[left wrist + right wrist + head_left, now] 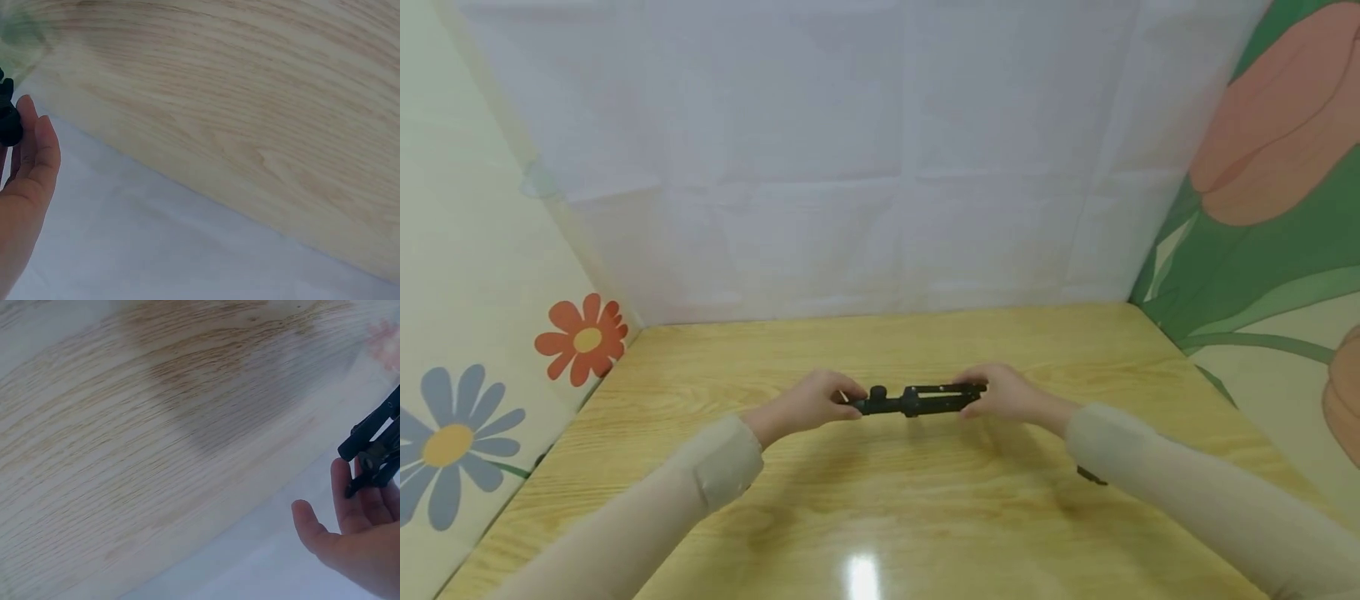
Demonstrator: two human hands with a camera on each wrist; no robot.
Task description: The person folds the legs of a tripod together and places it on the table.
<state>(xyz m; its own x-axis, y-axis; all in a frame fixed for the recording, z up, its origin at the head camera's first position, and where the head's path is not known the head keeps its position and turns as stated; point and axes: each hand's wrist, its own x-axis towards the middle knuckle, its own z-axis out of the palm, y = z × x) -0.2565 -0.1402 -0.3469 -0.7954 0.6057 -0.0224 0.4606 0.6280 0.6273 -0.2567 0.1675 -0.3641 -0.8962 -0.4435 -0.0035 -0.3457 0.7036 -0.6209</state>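
A small black tripod [917, 403] with its legs folded together is held level above the wooden table, knob end to the left. My left hand [820, 404] grips the narrow knob end between thumb and fingers. At the leg end, my right hand [1003, 395] holds the tips of the legs. In the left wrist view only part of the tripod [9, 119] shows beside the fingers at the left edge. The right wrist view shows the leg ends [369, 439] against the curled fingers, with one digit standing apart from them.
The wooden table [850, 517] runs back to a white cloth [850, 167]. Flower-patterned panels stand at the left [482, 250] and right [1262, 250]. A small dark piece [1091, 476] shows under the right cuff.
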